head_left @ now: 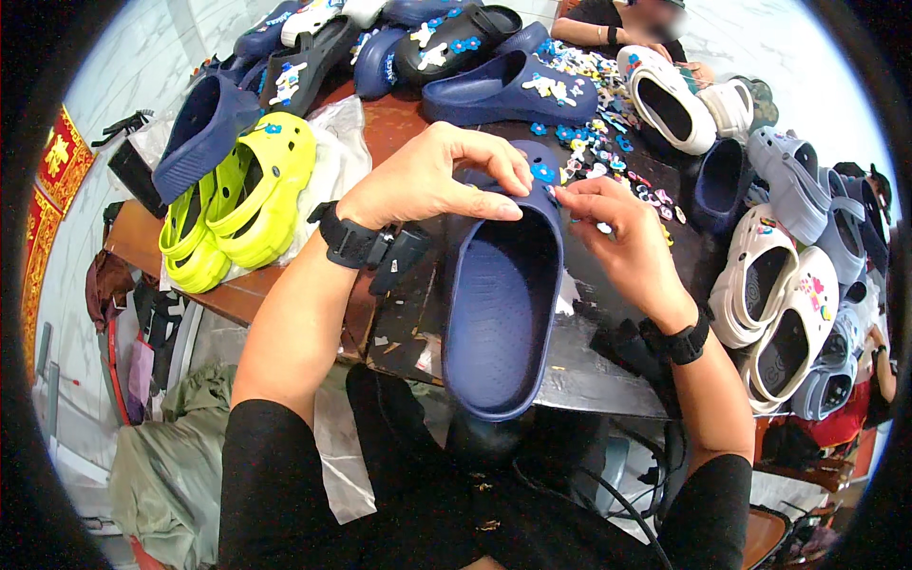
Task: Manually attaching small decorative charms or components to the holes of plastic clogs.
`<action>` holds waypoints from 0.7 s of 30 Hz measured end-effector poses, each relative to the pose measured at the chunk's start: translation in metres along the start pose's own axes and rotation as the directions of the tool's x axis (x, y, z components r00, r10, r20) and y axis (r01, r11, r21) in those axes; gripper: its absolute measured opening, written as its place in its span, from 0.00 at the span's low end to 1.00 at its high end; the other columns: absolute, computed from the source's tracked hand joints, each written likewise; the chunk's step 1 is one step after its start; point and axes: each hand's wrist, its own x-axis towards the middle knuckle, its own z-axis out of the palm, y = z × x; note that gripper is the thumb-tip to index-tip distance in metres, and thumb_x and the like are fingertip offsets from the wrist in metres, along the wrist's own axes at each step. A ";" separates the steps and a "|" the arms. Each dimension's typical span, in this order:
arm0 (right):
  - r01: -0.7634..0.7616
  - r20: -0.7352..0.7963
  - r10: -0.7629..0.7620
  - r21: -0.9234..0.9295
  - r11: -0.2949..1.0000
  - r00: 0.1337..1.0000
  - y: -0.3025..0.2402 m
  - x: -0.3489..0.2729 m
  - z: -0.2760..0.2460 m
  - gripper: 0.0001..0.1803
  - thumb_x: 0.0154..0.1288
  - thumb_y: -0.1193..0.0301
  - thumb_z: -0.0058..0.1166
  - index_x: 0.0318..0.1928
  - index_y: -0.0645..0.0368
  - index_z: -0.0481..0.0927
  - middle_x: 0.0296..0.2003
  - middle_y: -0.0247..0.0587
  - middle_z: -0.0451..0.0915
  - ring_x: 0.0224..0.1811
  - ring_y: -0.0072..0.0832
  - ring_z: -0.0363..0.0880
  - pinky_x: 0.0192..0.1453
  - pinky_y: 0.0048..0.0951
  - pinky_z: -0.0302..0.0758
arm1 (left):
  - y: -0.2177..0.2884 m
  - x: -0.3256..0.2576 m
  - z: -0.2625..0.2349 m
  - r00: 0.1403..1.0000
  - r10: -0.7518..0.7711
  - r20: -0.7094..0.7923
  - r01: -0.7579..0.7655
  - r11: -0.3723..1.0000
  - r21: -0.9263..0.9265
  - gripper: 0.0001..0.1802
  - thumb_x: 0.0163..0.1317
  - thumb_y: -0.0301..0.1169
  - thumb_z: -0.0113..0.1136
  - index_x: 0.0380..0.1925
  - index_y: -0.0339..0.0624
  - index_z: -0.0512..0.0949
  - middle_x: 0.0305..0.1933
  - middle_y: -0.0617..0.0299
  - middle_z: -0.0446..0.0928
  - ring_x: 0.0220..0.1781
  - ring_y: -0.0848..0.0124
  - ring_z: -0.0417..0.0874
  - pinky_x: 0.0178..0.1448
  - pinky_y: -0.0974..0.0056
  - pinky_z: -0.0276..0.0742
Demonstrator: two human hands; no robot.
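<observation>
A navy blue clog lies with its heel toward me at the table's front edge. Blue flower charms sit on its toe part. My left hand is closed on the clog's upper, thumb along the rim of the opening and fingers bent over the toe. At the right side of the upper, my right hand is closed in a pinch; whatever is between its fingertips is too small to make out. Beyond the toe lies a heap of loose shoe charms in many colours.
Yellow-green clogs stand at the left, a navy clog resting above them. Decorated navy clogs and black ones line the back. White clogs and pale blue clogs crowd the right. Another person's arm rests at the far side.
</observation>
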 end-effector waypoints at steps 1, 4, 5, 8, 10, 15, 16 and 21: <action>-0.011 0.015 0.010 0.015 1.000 1.000 -0.001 0.000 0.000 0.19 0.56 0.85 0.58 0.50 0.62 0.83 0.45 0.47 0.80 0.47 0.40 0.80 0.50 0.33 0.77 | 0.000 0.000 0.000 1.000 0.000 0.002 0.000 1.000 0.001 0.10 0.50 0.26 0.75 0.32 0.37 0.85 0.40 0.60 0.84 0.52 0.69 0.81 0.64 0.62 0.72; 0.011 0.037 -0.012 0.020 1.000 0.999 -0.001 0.000 -0.002 0.20 0.55 0.86 0.57 0.50 0.62 0.82 0.46 0.47 0.79 0.48 0.41 0.79 0.52 0.34 0.76 | 0.000 -0.001 0.000 1.000 -0.004 -0.004 0.004 1.000 0.000 0.10 0.50 0.25 0.75 0.32 0.37 0.85 0.40 0.60 0.84 0.52 0.69 0.81 0.64 0.61 0.72; 0.013 0.036 -0.014 0.022 1.000 0.999 -0.001 0.000 -0.002 0.20 0.55 0.86 0.57 0.50 0.62 0.82 0.46 0.47 0.79 0.48 0.41 0.79 0.52 0.34 0.76 | -0.001 -0.001 -0.001 1.000 0.001 0.001 -0.001 1.000 -0.004 0.10 0.50 0.25 0.75 0.32 0.37 0.85 0.41 0.60 0.84 0.52 0.69 0.81 0.65 0.60 0.72; 0.063 0.051 -0.062 -0.004 0.998 0.997 0.004 -0.001 -0.001 0.21 0.55 0.87 0.56 0.50 0.61 0.82 0.46 0.47 0.78 0.50 0.41 0.78 0.53 0.34 0.75 | -0.001 0.000 -0.001 1.000 -0.002 0.010 0.002 1.000 0.006 0.09 0.49 0.24 0.74 0.31 0.38 0.84 0.43 0.58 0.83 0.53 0.66 0.81 0.65 0.59 0.71; 0.031 0.055 -0.035 0.070 0.997 0.998 0.007 -0.002 -0.002 0.21 0.54 0.87 0.55 0.50 0.61 0.82 0.47 0.46 0.78 0.50 0.41 0.77 0.53 0.35 0.75 | 0.001 0.000 0.000 1.000 -0.008 0.018 0.007 1.000 0.018 0.09 0.49 0.23 0.73 0.31 0.38 0.83 0.45 0.56 0.83 0.53 0.64 0.81 0.65 0.58 0.71; 0.007 0.077 -0.012 0.062 0.998 0.997 0.008 0.000 -0.002 0.22 0.54 0.88 0.54 0.49 0.60 0.82 0.47 0.47 0.78 0.51 0.41 0.77 0.53 0.36 0.75 | 0.000 -0.001 -0.001 1.000 -0.024 0.016 0.024 1.000 -0.008 0.09 0.49 0.23 0.73 0.31 0.39 0.83 0.45 0.56 0.83 0.54 0.65 0.81 0.66 0.57 0.70; 0.044 0.069 -0.046 0.027 0.999 0.997 0.008 0.000 -0.003 0.22 0.53 0.88 0.54 0.49 0.61 0.82 0.46 0.47 0.78 0.51 0.42 0.77 0.53 0.36 0.75 | 0.000 -0.001 -0.001 1.000 -0.021 0.018 0.021 1.000 -0.005 0.09 0.49 0.23 0.73 0.31 0.39 0.83 0.45 0.56 0.83 0.54 0.65 0.81 0.66 0.57 0.70; 0.067 0.032 -0.067 0.008 0.998 0.997 0.002 -0.001 -0.002 0.21 0.53 0.88 0.53 0.48 0.62 0.82 0.45 0.50 0.79 0.49 0.45 0.79 0.52 0.36 0.76 | 0.002 -0.001 0.000 1.000 -0.026 0.002 0.026 0.999 0.028 0.10 0.50 0.25 0.75 0.32 0.38 0.84 0.41 0.62 0.83 0.54 0.69 0.80 0.64 0.61 0.72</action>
